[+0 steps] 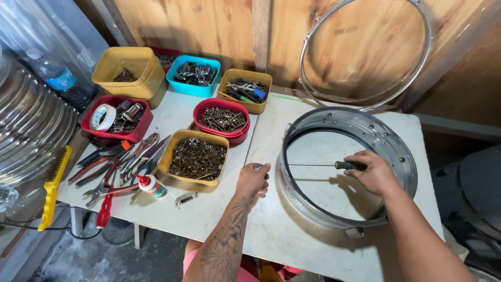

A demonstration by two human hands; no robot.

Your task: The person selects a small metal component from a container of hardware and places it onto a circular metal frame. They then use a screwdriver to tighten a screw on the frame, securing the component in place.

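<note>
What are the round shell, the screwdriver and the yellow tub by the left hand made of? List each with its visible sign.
Round shell: metal, likely steel or aluminium; dull silver sheen, rivet-like dots.
Screwdriver in the right hand: thin bright metal shaft; black handle, probably plastic or rubber.
Yellow tub near the left hand: plastic, judging by its matte moulded walls.

The right hand (373, 172) hides most of the screwdriver (334, 165) handle; whatever the left hand (254, 179) pinches is too small to tell.
</note>
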